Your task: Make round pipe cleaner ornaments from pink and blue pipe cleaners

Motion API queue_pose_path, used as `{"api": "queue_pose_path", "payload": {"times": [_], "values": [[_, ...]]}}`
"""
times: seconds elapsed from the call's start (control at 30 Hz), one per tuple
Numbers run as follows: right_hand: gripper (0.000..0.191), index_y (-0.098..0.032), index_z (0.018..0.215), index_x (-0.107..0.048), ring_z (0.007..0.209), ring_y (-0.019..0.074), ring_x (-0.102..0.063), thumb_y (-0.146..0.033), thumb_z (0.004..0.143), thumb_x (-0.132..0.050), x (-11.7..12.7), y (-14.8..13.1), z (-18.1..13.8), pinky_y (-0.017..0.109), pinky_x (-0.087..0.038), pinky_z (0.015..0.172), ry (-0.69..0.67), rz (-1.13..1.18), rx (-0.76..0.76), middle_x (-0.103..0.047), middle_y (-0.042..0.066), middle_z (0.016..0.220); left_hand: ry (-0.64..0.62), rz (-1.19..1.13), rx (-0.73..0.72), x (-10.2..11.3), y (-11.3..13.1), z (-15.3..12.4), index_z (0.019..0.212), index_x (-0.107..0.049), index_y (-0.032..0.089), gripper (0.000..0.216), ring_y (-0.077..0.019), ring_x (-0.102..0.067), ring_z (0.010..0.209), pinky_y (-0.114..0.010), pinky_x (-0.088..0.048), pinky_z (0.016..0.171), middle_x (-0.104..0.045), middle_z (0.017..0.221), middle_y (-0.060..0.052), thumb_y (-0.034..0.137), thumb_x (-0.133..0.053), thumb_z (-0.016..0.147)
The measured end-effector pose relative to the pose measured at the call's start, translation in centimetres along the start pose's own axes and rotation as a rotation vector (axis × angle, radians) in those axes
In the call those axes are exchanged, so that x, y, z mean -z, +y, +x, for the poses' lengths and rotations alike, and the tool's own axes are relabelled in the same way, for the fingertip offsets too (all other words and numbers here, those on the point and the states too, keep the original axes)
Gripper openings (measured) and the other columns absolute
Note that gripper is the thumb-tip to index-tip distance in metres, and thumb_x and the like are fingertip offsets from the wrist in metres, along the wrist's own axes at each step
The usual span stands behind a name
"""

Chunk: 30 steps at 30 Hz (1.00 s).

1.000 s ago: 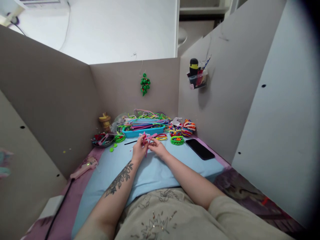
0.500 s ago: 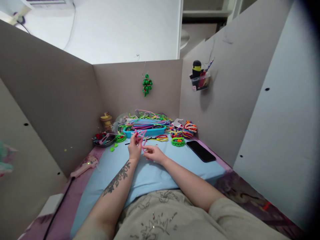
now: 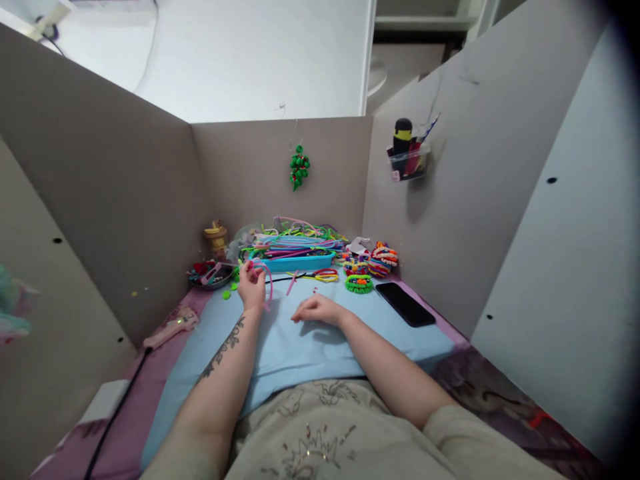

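Note:
Bent pink pipe cleaners (image 3: 269, 283) are pinched in my left hand (image 3: 251, 288), raised over the blue cloth near the front of the tray; one strand arcs down to the right of the fingers. Lower and to the right, my right hand (image 3: 319, 310) hovers above the cloth with its fingers curled together; whether anything is between them is hidden. A short straight pink piece (image 3: 292, 283) lies between the two hands, a little farther off. Scissors with red and yellow handles (image 3: 326, 275) rest behind it.
A blue tray (image 3: 295, 262) heaped with colourful pipe cleaners stands at the back. Braided colourful pieces (image 3: 383, 260) and a black phone (image 3: 405, 304) are on the right. At left are a dark bowl (image 3: 213, 285) and a pink glue gun (image 3: 173, 328). Grey panels (image 3: 280, 153) enclose the table.
My left hand has moved left with the pink pipe cleaners, away from my right hand. My right hand no longer touches the pink strand. The short pink piece on the cloth now shows.

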State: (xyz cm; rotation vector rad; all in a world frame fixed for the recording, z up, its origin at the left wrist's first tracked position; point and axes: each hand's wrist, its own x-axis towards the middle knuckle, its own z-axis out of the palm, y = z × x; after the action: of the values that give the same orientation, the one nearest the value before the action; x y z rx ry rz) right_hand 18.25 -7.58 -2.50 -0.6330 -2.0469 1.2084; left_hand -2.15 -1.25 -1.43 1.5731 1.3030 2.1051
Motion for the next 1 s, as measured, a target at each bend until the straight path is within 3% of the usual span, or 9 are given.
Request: {"api": "queue_pose_path", "payload": {"times": [0.07, 0.13, 0.2, 0.23, 0.37, 0.5, 0.73, 0.87, 1.0], "values": [[0.037, -0.015, 0.075, -0.071, 0.071, 0.0162, -0.060, -0.042, 0.082, -0.047, 0.2, 0.0, 0.3, 0.028, -0.045, 0.067, 0.297, -0.009, 0.063, -0.068, 0.006, 0.074, -0.086, -0.022, -0.007, -0.3, 0.4, -0.6, 0.125, -0.041, 0.017, 0.055, -0.0168, -0.064, 0.081, -0.033, -0.049, 0.080, -0.067, 0.085, -0.006, 0.024, -0.061, 0.074], [0.031, -0.016, 0.075, -0.069, 0.067, 0.0151, -0.057, -0.040, 0.081, -0.049, 0.3, 0.2, 0.8, 0.027, -0.044, 0.064, 0.638, -0.112, 0.105, -0.065, 0.006, 0.074, -0.250, -0.057, -0.028, -1.0, 1.0, -1.7, 0.129, -0.036, 0.017, 0.060, -0.0167, -0.064, 0.080, -0.032, -0.050, 0.078, -0.067, 0.084, -0.006, 0.024, -0.060, 0.075], [0.021, -0.018, 0.086, -0.068, 0.068, 0.0141, -0.054, -0.033, 0.077, -0.056, 0.3, 0.5, 1.2, 0.026, -0.044, 0.063, 0.831, -0.256, 0.160, -0.064, 0.006, 0.085, -0.437, -0.102, -0.078, -1.7, 1.8, -3.1, 0.133, -0.031, 0.017, 0.064, -0.0170, -0.064, 0.080, -0.032, -0.050, 0.077, -0.068, 0.082, -0.006, 0.024, -0.059, 0.076], [0.021, -0.019, 0.091, -0.067, 0.069, 0.0139, -0.054, -0.030, 0.076, -0.058, 0.3, 0.6, 1.3, 0.025, -0.044, 0.063, 0.862, -0.319, 0.186, -0.063, 0.006, 0.091, -0.514, -0.109, -0.099, -2.0, 2.2, -3.7, 0.134, -0.029, 0.018, 0.064, -0.0172, -0.064, 0.081, -0.032, -0.050, 0.078, -0.068, 0.083, -0.006, 0.024, -0.058, 0.077], [0.019, -0.019, 0.091, -0.066, 0.071, 0.0151, -0.056, -0.023, 0.078, -0.053, 0.3, 1.2, 1.5, 0.025, -0.044, 0.063, 0.844, -0.451, 0.200, -0.064, 0.006, 0.086, -0.666, -0.139, -0.138, -2.5, 3.0, -4.9, 0.136, -0.026, 0.020, 0.066, -0.0174, -0.063, 0.086, -0.035, -0.045, 0.086, -0.068, 0.086, -0.005, 0.021, -0.057, 0.078], [0.017, -0.019, 0.088, -0.065, 0.076, 0.0166, -0.058, -0.022, 0.081, -0.050, 0.6, 1.6, 1.2, 0.027, -0.045, 0.068, 0.868, -0.586, 0.203, -0.065, 0.004, 0.082, -0.652, -0.188, -0.082, -2.3, 3.1, -4.7, 0.133, -0.034, 0.022, 0.064, -0.0181, -0.062, 0.091, -0.035, -0.042, 0.090, -0.067, 0.091, -0.006, 0.025, -0.062, 0.075], [0.021, -0.024, 0.091, -0.066, 0.086, 0.0162, -0.057, -0.022, 0.087, -0.046, 0.3, 1.0, 0.7, 0.025, -0.042, 0.074, 0.770, -0.958, 0.232, -0.063, 0.005, 0.093, -0.614, -0.455, 0.270, -2.8, 2.9, -3.8, 0.109, -0.058, 0.016, 0.044, -0.0158, -0.062, 0.076, -0.028, -0.046, 0.075, -0.068, 0.080, -0.005, 0.037, -0.066, 0.071], [0.021, -0.023, 0.093, -0.065, 0.091, 0.0169, -0.055, -0.020, 0.086, -0.045, 0.0, 0.9, 0.7, 0.025, -0.042, 0.078, 0.795, -0.950, 0.239, -0.061, 0.005, 0.095, -0.529, -0.517, 0.434, -2.8, 2.6, -3.6, 0.088, -0.065, 0.014, 0.035, -0.0124, -0.059, 0.066, -0.026, -0.045, 0.068, -0.066, 0.072, -0.002, 0.036, -0.074, 0.062], [0.017, -0.020, 0.090, -0.062, 0.088, 0.0182, -0.055, -0.016, 0.080, -0.049, 0.3, 1.3, 0.7, 0.027, -0.043, 0.077, 0.889, -0.880, 0.171, -0.057, 0.006, 0.094, -0.593, -0.607, 0.636, -2.7, 2.5, -3.7, 0.083, -0.064, 0.015, 0.033, -0.0117, -0.059, 0.069, -0.028, -0.047, 0.070, -0.064, 0.076, -0.001, 0.033, -0.077, 0.058]]}}
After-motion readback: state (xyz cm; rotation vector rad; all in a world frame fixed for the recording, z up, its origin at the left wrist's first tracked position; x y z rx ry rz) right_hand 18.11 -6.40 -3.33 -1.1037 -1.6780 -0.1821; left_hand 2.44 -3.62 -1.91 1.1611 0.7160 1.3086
